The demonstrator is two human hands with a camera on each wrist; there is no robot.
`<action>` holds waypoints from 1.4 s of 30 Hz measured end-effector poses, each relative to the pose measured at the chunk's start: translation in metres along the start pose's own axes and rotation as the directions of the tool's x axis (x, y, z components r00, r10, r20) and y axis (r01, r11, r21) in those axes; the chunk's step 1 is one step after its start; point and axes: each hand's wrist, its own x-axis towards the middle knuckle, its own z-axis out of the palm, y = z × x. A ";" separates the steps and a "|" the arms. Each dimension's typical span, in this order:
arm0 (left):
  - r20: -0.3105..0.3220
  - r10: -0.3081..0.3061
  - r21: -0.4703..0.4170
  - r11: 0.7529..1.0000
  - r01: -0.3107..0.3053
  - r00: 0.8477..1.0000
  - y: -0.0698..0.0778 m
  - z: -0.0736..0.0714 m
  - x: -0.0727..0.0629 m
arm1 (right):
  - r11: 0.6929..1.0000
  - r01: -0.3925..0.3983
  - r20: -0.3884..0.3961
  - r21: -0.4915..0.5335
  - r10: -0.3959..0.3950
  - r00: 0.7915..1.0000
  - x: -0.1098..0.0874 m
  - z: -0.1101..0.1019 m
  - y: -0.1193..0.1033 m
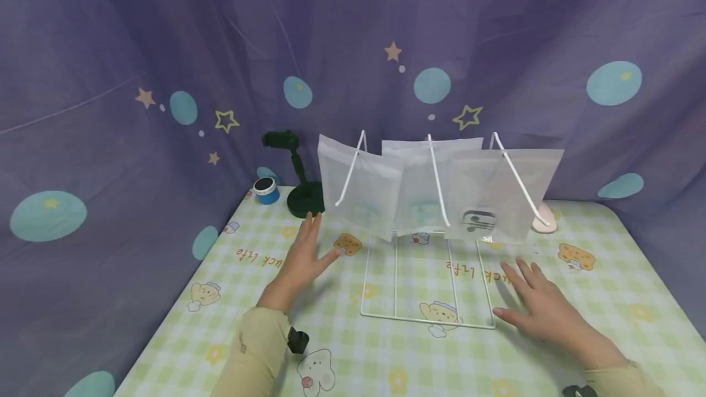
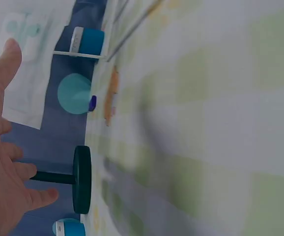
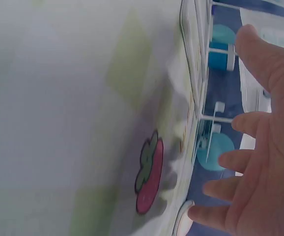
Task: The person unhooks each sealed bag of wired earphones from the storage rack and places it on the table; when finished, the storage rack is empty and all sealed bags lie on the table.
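Observation:
A white wire rack (image 1: 427, 321) stands on the table, with three slanting prongs at its top. From the prongs hang three frosted pouches: a left one (image 1: 358, 185), a middle one (image 1: 415, 185) and a right one (image 1: 482, 179). Pale teal shapes show through the left and middle pouches; a black-and-white item (image 1: 478, 220) sits low in the right one. My left hand (image 1: 300, 260) is held left of the rack with fingers spread and nothing in it. On the other side, my right hand (image 1: 543, 308) is likewise spread and holds nothing, its thumb near the rack's front corner.
Behind my left hand is a dark green stand (image 1: 306, 201) with a round base. Beside it sits a blue-and-white jar (image 1: 267, 191). A pale rounded object (image 1: 546, 219) lies behind the right prong. Purple curtains (image 1: 342, 29) enclose the checked tablecloth (image 1: 353, 354).

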 end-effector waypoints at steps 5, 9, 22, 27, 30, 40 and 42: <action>-0.034 -0.098 -0.219 0.972 0.088 0.995 0.005 -0.009 0.020 | 0.997 0.023 0.046 0.068 -0.026 0.999 0.003 0.006 -0.009; -0.066 -0.132 -0.332 0.938 0.103 0.989 0.005 -0.012 0.035 | 0.995 0.037 0.069 0.098 -0.044 0.997 0.005 0.009 -0.012; -0.022 -0.089 -0.532 0.845 0.064 0.996 0.012 -0.021 0.068 | 0.994 0.068 0.068 0.086 -0.074 0.995 0.007 0.018 -0.012; 0.000 -0.092 -0.604 0.793 0.073 0.996 0.014 -0.021 0.075 | 0.992 0.069 0.081 0.109 -0.078 0.994 0.009 0.018 -0.011; 0.010 -0.110 -0.635 0.768 0.091 0.994 0.013 -0.019 0.076 | 0.991 0.077 0.081 0.111 -0.086 0.993 0.009 0.018 -0.011; 0.047 -0.241 -0.666 0.716 0.210 0.969 0.008 -0.016 0.069 | 0.991 0.107 0.062 0.080 -0.112 0.992 0.010 0.020 -0.009; 0.047 -0.228 -0.672 0.713 0.200 0.972 0.007 -0.014 0.067 | 0.991 0.112 0.059 0.079 -0.117 0.991 0.009 0.020 -0.008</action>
